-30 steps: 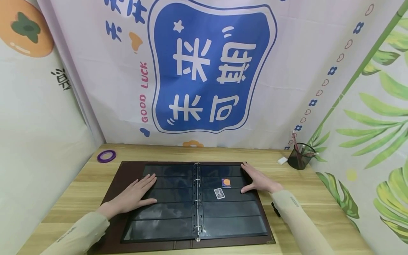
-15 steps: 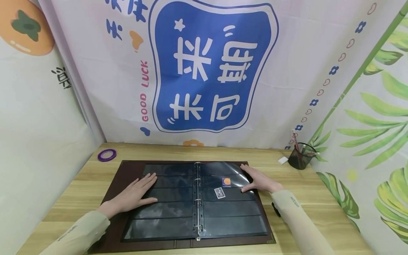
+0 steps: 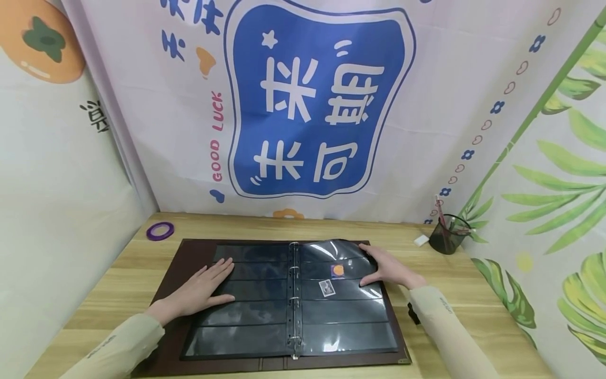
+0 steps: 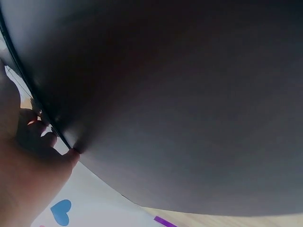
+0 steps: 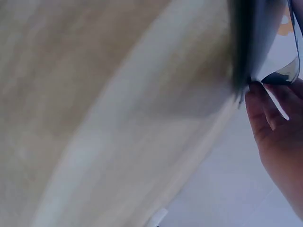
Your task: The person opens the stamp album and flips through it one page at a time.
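Observation:
An open ring-bound stamp album with brown covers and black pocket pages lies on the table. My left hand rests flat on the left page, fingers spread; its thumb meets a dark edge in the left wrist view. At the outer edge of the right page, my right hand pinches the sheet near its upper corner, and the sheet bulges upward there. The right wrist view shows my fingertips at the curling page edge. A purple stamp with an orange disc and a grey stamp sit on the right page.
At the back left lies a purple tape roll. A black mesh pen cup stands at the back right, with a white eraser beside it. A small black object lies by my right forearm. Printed cloth walls enclose the table.
The upper part of the right page has bowed upward under my right hand and catches more glare. My left hand has stayed in place on the left page.

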The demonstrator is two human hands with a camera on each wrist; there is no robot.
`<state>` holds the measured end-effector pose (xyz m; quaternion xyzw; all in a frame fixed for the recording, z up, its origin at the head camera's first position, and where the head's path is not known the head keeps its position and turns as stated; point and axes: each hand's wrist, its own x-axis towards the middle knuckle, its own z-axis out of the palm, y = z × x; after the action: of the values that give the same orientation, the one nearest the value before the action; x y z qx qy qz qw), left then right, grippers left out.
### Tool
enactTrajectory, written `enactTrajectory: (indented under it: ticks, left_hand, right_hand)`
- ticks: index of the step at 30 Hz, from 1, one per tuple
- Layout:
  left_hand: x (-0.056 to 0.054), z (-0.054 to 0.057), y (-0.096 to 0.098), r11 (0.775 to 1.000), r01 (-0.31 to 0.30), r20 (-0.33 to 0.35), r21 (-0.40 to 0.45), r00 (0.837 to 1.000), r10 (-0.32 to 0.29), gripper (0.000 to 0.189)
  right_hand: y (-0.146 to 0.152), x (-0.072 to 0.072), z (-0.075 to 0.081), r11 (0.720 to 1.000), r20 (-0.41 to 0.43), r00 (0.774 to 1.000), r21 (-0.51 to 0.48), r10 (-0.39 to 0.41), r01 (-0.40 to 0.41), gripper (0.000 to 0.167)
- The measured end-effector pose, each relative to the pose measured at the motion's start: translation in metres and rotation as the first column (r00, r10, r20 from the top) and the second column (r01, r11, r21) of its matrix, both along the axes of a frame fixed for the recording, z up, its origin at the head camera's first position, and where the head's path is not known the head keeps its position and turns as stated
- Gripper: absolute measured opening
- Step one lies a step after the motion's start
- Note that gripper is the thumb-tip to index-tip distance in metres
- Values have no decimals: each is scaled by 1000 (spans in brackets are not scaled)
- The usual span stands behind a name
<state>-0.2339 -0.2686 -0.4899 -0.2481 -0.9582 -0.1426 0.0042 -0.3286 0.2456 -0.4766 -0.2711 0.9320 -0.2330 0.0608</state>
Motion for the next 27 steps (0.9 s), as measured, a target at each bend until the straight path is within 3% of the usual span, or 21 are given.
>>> enactTrajectory:
  ticks: [8,13,17,22,27]
  left_hand:
    - [-1,0,0,1000,0,-1,0,1000,0,86]
    - [0,0,0,1000,1,2,3,1000,-1,86]
    - [0,1,0,1000,1,6,5,1000,-1,86]
    - [0,1,0,1000,2,13,0,1000,-2,86]
    - [0,2,0,1000,2,9,-3,1000,-2,86]
  right_hand:
    - [1,5,10,997,30,999,-58,-43,45,98]
    - [2,10,12,972,121,983,-176,-135,155,100]
    - [1,12,15,950,153,972,-228,-180,212,76]
    - [2,14,21,959,152,983,-247,-102,138,26]
    - [-1,15,30,960,174,983,-262,-54,99,15]
